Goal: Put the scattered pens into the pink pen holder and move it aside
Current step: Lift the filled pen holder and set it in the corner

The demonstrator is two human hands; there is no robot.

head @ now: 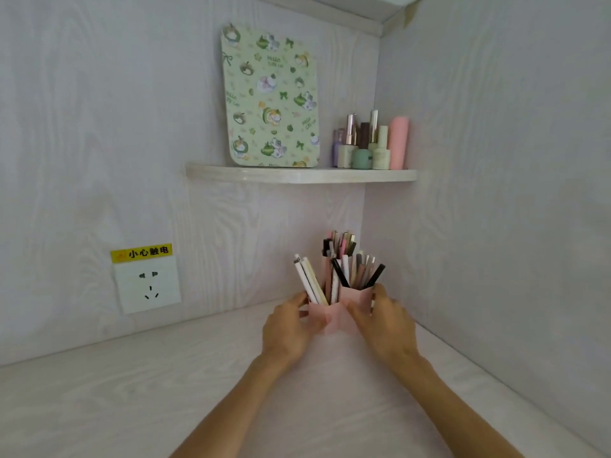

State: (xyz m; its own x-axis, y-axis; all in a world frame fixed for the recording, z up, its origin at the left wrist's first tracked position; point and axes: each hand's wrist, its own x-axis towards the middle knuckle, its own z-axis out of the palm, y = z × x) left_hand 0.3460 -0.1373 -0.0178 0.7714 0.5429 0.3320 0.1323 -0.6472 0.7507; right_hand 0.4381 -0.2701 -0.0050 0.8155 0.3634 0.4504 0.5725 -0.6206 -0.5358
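The pink pen holder [334, 317] stands on the white desk near the back right corner, under the shelf. Its compartments are filled with several pens [344, 269], white, black, pink and beige, all standing upright or leaning a little. My left hand [287, 328] grips the holder's left side, with the fingers wrapped around it. On the holder's right side my right hand [383, 320] grips too, thumb on the front. The lower part of the holder is hidden behind my fingers.
A corner shelf [301, 175] above carries a green patterned board [271, 97] and several small cosmetic bottles [370, 143]. A wall socket [148, 285] with a yellow warning label sits at the left. Walls close in behind and to the right of the holder.
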